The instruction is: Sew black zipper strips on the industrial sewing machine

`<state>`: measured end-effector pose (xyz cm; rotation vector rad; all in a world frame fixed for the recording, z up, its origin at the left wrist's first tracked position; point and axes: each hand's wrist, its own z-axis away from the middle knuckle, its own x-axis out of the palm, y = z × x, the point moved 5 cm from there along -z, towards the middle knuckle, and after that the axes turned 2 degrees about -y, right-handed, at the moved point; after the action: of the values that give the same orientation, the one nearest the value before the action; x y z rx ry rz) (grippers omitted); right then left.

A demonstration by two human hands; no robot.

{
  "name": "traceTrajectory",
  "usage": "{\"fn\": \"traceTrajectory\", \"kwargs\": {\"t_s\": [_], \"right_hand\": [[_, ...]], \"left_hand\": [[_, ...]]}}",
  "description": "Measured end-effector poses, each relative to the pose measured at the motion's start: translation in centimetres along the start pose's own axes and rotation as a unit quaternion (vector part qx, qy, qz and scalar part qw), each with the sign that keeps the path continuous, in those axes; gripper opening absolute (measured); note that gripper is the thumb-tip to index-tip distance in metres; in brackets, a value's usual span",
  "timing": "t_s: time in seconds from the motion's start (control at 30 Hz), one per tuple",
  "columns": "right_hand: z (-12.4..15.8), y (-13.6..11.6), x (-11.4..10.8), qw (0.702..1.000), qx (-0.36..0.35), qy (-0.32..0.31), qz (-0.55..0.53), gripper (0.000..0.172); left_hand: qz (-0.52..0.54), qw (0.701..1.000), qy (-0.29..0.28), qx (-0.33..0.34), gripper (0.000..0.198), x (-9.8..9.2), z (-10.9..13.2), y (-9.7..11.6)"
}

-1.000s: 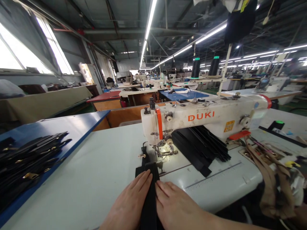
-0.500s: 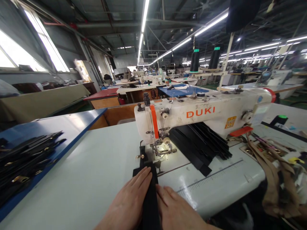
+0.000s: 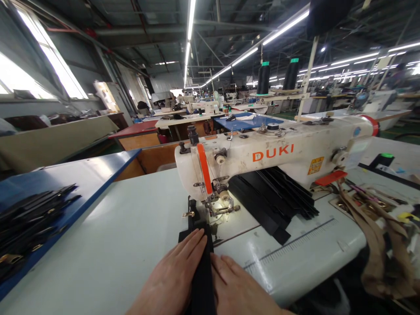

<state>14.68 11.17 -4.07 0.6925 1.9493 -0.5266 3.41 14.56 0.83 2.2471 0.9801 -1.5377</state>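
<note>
Black strap runs along the table toward the sewing machine; your left hand and right hand flank it, flat, fingers pressed together.

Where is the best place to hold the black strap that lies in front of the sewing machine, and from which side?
Probably the near part of the black strap, pressed flat from above with one hand on each long edge, as the left hand and right hand lie now. It is long, thin and flat on the table.
</note>
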Motion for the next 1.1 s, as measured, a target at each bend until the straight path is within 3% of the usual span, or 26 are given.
{"fn": "traceTrajectory", "kwargs": {"t_s": [0.57,0.8,1.1], "right_hand": [[0.8,0.2,1.9,0.997,-0.004,0.064,0.034,0.047],[0.7,-0.1,1.2,0.991,-0.037,0.111,0.060,0.042],[1.0,0.1,2.6,0.996,-0.020,0.076,0.039,0.043]], "left_hand": [[-0.020,0.999,0.018,0.026,0.050,0.0,0.1,0.3],[0.008,1.000,0.007,0.005,0.065,-0.3,0.0,0.1],[-0.017,1.000,-0.003,0.021,0.066,-0.6,-0.2,0.4]]}}
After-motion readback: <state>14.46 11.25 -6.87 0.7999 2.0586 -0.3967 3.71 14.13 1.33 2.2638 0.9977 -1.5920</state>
